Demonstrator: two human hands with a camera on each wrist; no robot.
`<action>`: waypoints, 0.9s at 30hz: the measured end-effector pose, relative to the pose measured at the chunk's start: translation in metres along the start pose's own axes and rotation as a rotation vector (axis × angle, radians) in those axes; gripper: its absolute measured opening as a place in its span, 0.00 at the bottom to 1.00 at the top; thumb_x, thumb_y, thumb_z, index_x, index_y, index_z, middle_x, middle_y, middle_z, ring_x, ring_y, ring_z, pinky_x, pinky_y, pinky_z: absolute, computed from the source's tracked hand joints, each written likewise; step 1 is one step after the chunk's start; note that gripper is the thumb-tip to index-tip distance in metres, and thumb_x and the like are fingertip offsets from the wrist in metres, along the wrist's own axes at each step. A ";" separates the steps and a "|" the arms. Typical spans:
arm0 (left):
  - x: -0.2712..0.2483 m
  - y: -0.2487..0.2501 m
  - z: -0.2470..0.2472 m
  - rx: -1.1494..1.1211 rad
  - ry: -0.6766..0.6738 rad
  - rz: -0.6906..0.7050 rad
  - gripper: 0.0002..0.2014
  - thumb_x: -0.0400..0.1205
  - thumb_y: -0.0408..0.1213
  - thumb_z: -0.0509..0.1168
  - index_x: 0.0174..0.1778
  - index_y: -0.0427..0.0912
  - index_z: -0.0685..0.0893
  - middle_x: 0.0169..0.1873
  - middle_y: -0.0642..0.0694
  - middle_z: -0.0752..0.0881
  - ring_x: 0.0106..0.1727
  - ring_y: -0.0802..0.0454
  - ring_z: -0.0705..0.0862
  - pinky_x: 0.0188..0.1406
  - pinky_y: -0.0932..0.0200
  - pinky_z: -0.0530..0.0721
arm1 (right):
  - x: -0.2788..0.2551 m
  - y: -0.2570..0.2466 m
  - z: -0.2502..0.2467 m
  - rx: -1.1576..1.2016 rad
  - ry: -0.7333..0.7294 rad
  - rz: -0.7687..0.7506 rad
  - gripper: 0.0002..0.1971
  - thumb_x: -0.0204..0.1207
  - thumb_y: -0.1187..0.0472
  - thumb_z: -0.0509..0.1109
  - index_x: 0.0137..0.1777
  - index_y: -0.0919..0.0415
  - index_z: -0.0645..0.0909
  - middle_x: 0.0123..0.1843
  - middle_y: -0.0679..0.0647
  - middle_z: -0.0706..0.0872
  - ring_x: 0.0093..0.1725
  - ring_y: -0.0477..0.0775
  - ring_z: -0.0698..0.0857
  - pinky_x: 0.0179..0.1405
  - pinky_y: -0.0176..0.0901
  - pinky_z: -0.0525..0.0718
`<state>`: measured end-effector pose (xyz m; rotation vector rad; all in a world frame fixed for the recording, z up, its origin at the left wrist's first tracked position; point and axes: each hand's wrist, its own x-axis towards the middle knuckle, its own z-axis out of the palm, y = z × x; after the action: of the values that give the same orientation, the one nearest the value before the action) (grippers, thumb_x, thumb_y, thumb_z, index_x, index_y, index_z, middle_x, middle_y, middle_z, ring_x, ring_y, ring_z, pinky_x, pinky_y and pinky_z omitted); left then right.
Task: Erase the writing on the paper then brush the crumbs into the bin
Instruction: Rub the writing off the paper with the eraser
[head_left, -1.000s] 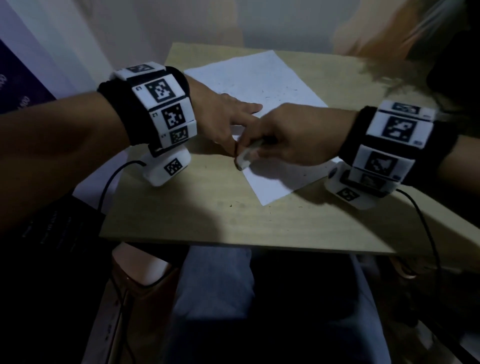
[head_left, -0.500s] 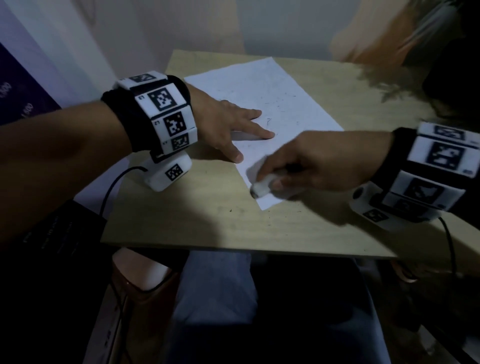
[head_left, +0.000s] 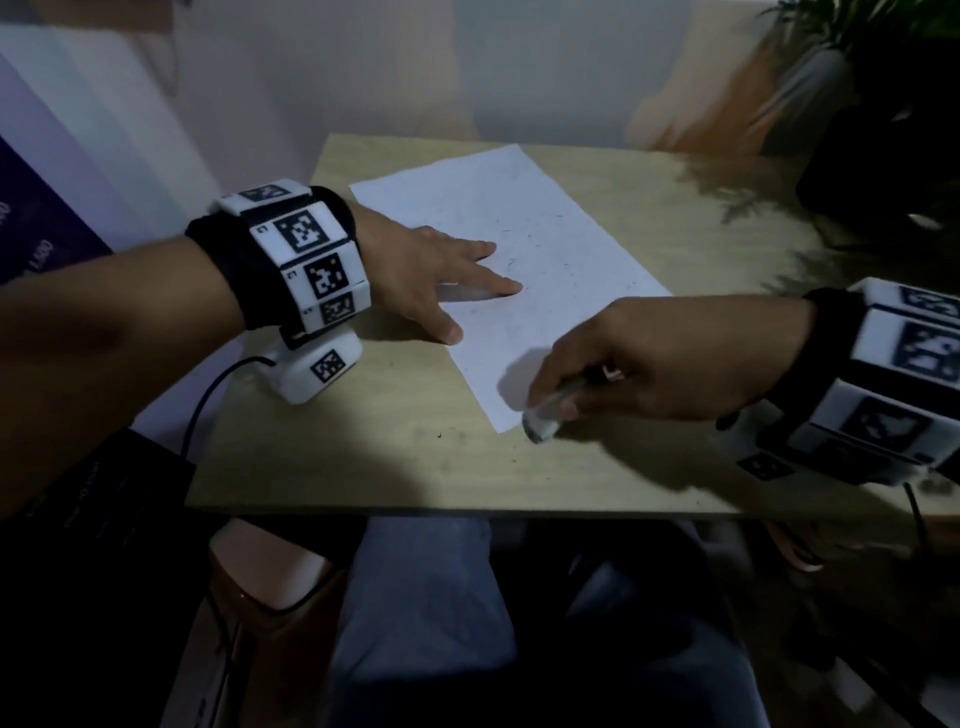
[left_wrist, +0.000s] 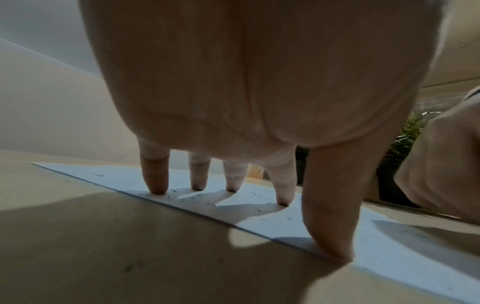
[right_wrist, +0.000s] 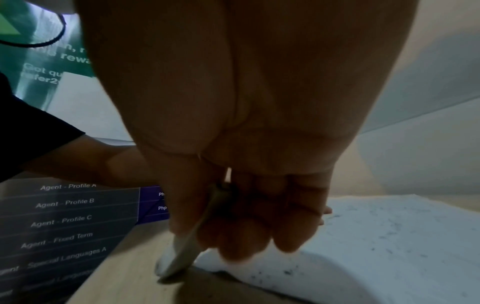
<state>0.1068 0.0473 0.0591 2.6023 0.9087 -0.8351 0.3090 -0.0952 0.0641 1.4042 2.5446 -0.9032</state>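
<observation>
Left hand (head_left: 426, 275) lay flat, fingers (left_wrist: 155, 176) spread and straight, tips pressing the paper (head_left: 524, 249) on the table (head_left: 332, 457). Right hand (head_left: 649, 358) had fingers curled, gripping a white eraser (head_left: 543, 415), its tip at the paper's near corner. Dark crumbs (right_wrist: 288, 272) dotted the sheet.

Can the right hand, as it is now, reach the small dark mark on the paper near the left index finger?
Probably yes. The right hand holds the eraser at the near corner of the paper, and bare paper lies between it and the mark.
</observation>
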 end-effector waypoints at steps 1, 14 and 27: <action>0.000 -0.001 0.001 -0.007 0.017 0.008 0.41 0.86 0.58 0.63 0.86 0.74 0.40 0.89 0.55 0.33 0.90 0.49 0.39 0.86 0.45 0.40 | -0.003 0.003 0.000 -0.042 0.082 -0.018 0.11 0.84 0.50 0.68 0.64 0.43 0.86 0.57 0.37 0.89 0.53 0.40 0.85 0.58 0.40 0.81; -0.012 -0.046 0.011 -0.069 0.213 -0.046 0.34 0.81 0.64 0.66 0.84 0.70 0.64 0.83 0.50 0.64 0.83 0.45 0.64 0.84 0.43 0.64 | -0.031 0.041 -0.022 -0.163 0.183 0.189 0.16 0.78 0.44 0.65 0.65 0.38 0.83 0.54 0.38 0.89 0.50 0.41 0.85 0.52 0.37 0.78; 0.013 -0.006 0.014 -0.001 0.002 -0.060 0.55 0.69 0.81 0.58 0.85 0.72 0.32 0.87 0.52 0.27 0.89 0.45 0.32 0.88 0.35 0.42 | 0.038 0.032 -0.036 -0.122 0.173 0.097 0.12 0.83 0.46 0.68 0.59 0.45 0.90 0.36 0.42 0.90 0.36 0.39 0.86 0.41 0.30 0.80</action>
<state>0.1048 0.0524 0.0397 2.5875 0.9926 -0.8471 0.3199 -0.0350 0.0654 1.6171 2.5744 -0.6244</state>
